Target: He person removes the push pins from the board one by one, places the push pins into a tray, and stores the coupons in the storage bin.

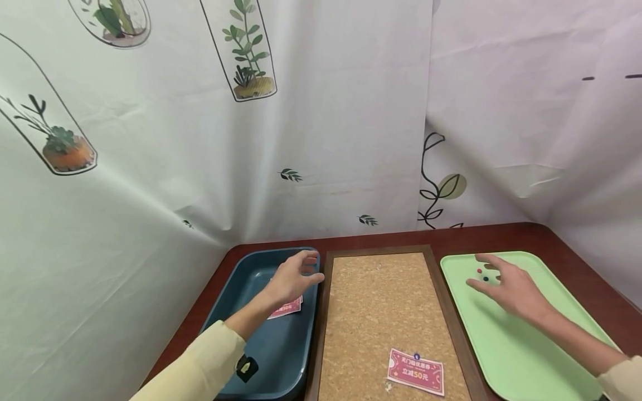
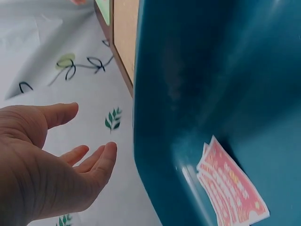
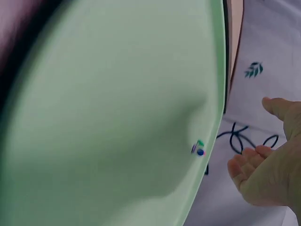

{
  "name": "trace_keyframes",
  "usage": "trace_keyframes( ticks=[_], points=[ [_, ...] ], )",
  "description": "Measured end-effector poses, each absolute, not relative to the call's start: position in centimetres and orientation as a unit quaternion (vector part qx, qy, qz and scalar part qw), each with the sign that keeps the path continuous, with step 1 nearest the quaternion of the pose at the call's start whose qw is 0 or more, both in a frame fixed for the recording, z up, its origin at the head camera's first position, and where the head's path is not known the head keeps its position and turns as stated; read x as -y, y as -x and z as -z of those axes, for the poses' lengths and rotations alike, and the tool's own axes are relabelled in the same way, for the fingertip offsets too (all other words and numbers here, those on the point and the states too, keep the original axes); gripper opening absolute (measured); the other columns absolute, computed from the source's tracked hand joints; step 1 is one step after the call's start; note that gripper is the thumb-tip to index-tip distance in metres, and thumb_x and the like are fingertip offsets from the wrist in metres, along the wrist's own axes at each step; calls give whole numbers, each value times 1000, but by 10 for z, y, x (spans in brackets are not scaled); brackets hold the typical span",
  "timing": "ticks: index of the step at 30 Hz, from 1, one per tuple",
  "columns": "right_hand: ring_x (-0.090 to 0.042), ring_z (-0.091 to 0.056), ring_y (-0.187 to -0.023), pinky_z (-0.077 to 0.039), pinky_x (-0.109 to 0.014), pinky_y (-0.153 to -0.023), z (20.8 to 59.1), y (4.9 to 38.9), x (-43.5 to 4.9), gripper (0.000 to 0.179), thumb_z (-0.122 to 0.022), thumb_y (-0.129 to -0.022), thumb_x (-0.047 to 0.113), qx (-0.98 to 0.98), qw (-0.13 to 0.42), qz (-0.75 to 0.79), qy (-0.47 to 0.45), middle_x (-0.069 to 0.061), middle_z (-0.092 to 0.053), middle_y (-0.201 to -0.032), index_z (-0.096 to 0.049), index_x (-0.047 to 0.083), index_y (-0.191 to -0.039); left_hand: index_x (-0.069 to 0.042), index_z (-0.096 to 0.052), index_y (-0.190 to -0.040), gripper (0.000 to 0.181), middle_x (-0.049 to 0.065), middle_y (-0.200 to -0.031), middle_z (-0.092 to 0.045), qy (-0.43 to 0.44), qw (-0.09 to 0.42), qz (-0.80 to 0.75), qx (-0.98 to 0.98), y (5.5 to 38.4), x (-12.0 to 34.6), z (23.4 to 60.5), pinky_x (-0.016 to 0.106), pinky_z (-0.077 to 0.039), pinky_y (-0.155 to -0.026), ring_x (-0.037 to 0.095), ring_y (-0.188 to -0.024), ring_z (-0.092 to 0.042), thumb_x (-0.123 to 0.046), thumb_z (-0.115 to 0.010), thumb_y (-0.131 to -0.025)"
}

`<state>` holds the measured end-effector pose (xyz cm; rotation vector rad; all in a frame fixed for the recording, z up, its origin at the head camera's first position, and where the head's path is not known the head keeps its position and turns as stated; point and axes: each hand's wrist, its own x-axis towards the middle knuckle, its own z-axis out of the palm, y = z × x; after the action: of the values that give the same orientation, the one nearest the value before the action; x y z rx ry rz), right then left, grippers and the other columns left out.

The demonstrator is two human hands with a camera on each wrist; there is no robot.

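Observation:
My left hand (image 1: 295, 277) hovers above the dark blue tray (image 1: 244, 267), thumb and fingers apart with nothing between them. Below it, several pink paper coupons (image 2: 230, 183) lie fanned in that tray, partly covered by the hand in the head view. Over the light green tray (image 1: 531, 345), my right hand (image 1: 516, 287) is held with fingers spread and nothing in them. Small coloured push pins (image 3: 199, 149) rest in the green tray close to its rim. One pink coupon (image 1: 418, 376) is on the cork board (image 1: 381, 312), with a blue pin (image 1: 417, 356) at its top edge.
The wood-framed cork board lies between the two trays on a dark red table (image 1: 381, 239). A small black sticker (image 1: 246, 367) is in the blue tray near my left sleeve. A printed white curtain (image 1: 341, 128) hangs behind and beside the table.

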<state>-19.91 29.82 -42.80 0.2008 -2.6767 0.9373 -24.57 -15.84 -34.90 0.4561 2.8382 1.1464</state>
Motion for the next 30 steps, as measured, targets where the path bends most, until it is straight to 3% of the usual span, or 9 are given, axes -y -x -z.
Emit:
trace_keyframes(
  ticks=[8, 12, 17, 22, 30],
  points=[
    [-51, -66, -108, -56, -58, -81, 427, 188, -272, 67, -84, -93, 28, 920, 145, -346, -111, -31, -63, -138, -56, -7, -145, -4, -54, -150, 56, 21, -144, -61, -182, 54, -390, -901, 236, 141, 355, 56, -54, -101, 40, -131, -60, -20, -75, -101],
    [-49, -67, -108, -55, -61, -83, 427, 182, -259, 66, -85, -92, 27, 914, 137, -361, -122, -28, -65, -137, -58, -4, -145, -4, -54, -150, 56, 22, -144, -60, -193, 78, -405, -890, 232, 132, 359, 56, -53, -102, 41, -132, -59, -21, -75, -101],
    [-30, -68, -98, -55, -44, -76, 428, 174, -240, 55, -88, -89, 25, 912, 134, -364, -133, -14, -73, -119, -67, 1, -134, -5, -55, -149, 56, 20, -144, -61, -200, 98, -415, -882, 224, 119, 363, 56, -53, -102, 39, -131, -60, -24, -75, -100],
    [-10, -60, -83, -53, -28, -70, 433, 166, -225, 36, -89, -87, 19, 898, 119, -387, -172, 2, -70, -97, -74, 4, -116, -7, -57, -148, 54, 18, -143, -62, -199, 131, -432, -870, 217, 106, 369, 56, -54, -100, 37, -129, -60, -20, -76, -99],
    [-2, -58, -74, -53, -25, -63, 436, 156, -209, 23, -86, -90, 17, 866, 27, -444, -230, 8, -66, -87, -74, 8, -107, -4, -58, -145, 51, 14, -134, -66, -201, 168, -455, -851, 207, 90, 377, 53, -55, -98, 34, -123, -64, -13, -77, -98]
  ],
)
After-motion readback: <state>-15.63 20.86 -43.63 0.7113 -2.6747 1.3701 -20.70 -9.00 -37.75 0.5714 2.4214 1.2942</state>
